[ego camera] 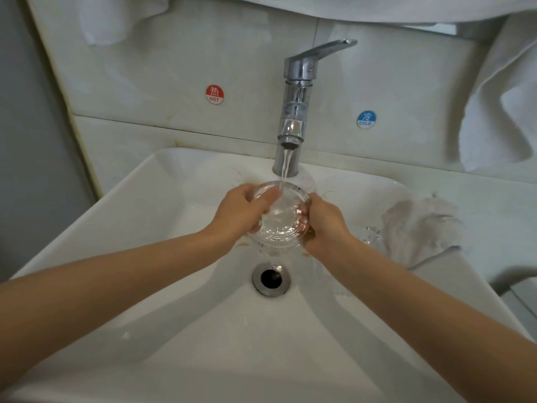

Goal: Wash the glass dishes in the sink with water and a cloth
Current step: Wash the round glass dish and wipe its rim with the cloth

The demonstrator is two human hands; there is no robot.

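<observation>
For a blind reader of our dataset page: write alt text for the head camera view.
The left hand and right hand grip a clear glass dish under water running from a chrome tap, above the drain of the white sink. A grey cloth lies crumpled at the sink's right edge.

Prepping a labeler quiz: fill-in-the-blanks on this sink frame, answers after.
The left hand and right hand grip the glass dish under running ____ from the tap.
The cloth lies on the ____ rim of the sink.
The red sticker reads ____.
The blue sticker reads ____.
Missing: water; right; HOT; COLD.
</observation>
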